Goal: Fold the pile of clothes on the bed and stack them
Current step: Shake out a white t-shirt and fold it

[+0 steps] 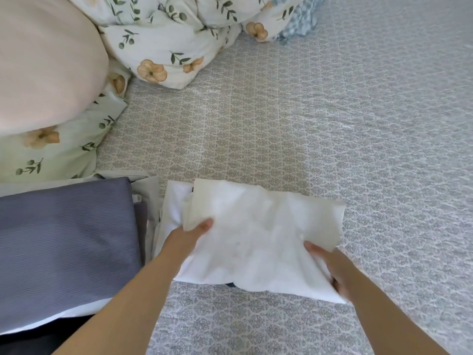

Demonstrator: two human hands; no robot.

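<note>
white garment [258, 242] | gripped by both hands; above bed [332, 124]

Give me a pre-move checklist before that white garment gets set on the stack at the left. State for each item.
1. Left hand grips the white garment at its left edge: ok.
2. Right hand grips its right edge: ok.
3. Garment folded to a compact rectangle: not ok, far-left corner bunched, edges uneven.
4. Garment lifted free of the bedspread: cannot tell.
5. Landing spot: folded grey striped piece lies flat at the left, top bare: ok.
6. White fabric between the garment and the grey piece, whether it belongs to the stack: cannot tell.
</note>
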